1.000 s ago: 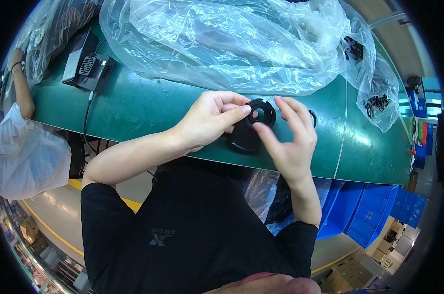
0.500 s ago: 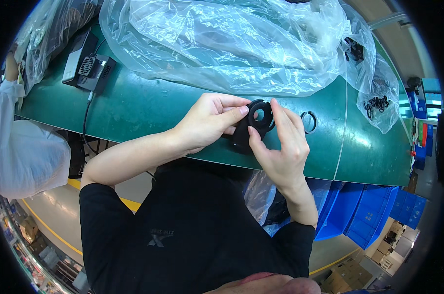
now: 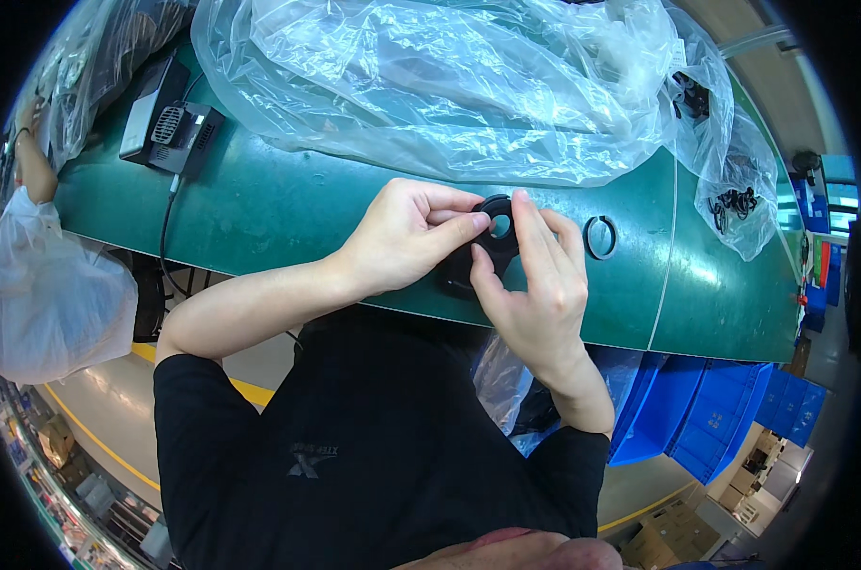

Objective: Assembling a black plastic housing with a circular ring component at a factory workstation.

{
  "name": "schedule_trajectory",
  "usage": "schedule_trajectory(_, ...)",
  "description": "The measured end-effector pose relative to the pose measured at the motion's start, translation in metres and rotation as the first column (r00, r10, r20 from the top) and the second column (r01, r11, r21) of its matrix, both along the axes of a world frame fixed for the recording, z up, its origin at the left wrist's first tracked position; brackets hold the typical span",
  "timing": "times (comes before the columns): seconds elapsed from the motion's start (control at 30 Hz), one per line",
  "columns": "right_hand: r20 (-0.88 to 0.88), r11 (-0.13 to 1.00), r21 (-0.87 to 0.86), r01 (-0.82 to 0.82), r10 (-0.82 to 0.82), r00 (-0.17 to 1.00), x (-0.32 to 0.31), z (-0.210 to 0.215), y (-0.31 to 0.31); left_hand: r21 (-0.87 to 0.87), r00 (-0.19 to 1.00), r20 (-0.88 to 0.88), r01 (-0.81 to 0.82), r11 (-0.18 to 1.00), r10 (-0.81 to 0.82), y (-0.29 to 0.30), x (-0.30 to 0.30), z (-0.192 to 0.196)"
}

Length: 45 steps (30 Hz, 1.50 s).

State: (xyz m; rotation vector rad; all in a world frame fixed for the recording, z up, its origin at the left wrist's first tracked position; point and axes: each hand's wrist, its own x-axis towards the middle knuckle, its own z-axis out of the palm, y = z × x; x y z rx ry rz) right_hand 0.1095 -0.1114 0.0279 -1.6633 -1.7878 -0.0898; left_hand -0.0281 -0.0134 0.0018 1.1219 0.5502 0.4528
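Between my hands, above the near edge of the green bench, is a black part with a round ring-shaped end [image 3: 496, 204] and a hole through it. My left hand [image 3: 406, 233] pinches its left side, thumb on the face and fingers behind. At the right, my right hand [image 3: 540, 275] has its fingertips on the ring's rim and its thumb at the lower face. The part's lower body is dark and partly covered by the hands. A loose black split ring [image 3: 599, 237] lies on the bench just right of my right hand.
Large clear plastic bags [image 3: 449, 104] cover the back of the green bench [image 3: 288, 204]. A smaller bag with black rings [image 3: 734, 204] lies at the right. A black device with a cable [image 3: 188, 133] stands at left. Blue bins [image 3: 720, 418] sit below the right edge. A co-worker's arm [image 3: 36, 171] shows far left.
My right hand has shifted slightly left, its fingers and thumb moving over the ring end. The black part has turned a little. At far left, the co-worker's arm has come further into view.
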Motion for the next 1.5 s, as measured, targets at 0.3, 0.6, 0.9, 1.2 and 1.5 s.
schedule_trajectory(0.3, -0.74, 0.938, -0.311, -0.152, -0.139, 0.658, 0.027, -0.001, 0.015, 0.048, 0.999, -0.044, 0.011, 0.999, -0.009, 0.001, -0.001, 0.0)
schedule_trajectory(0.6, -0.891, 0.915, -0.302, -0.267, -0.172, 0.42, 0.021, -0.006, 0.009, 0.03, 0.997, -0.039, 0.069, 0.997, -0.068, -0.002, -0.002, 0.002)
schedule_trajectory(0.9, -0.838, 0.916, -0.336, -0.221, -0.183, 0.515, 0.017, -0.005, 0.01, 0.032, 0.996, -0.064, 0.064, 0.997, -0.062, -0.002, -0.004, 0.002)
schedule_trajectory(1.2, -0.842, 0.91, -0.352, -0.218, -0.207, 0.498, 0.017, -0.006, 0.012, -0.079, 0.99, -0.08, 0.112, 0.991, -0.118, 0.001, -0.004, 0.002)
schedule_trajectory(1.5, -0.923, 0.902, -0.302, -0.307, -0.197, 0.329, 0.027, -0.006, 0.016, -0.014, 0.996, -0.065, 0.06, 0.998, -0.061, 0.002, -0.004, 0.005)
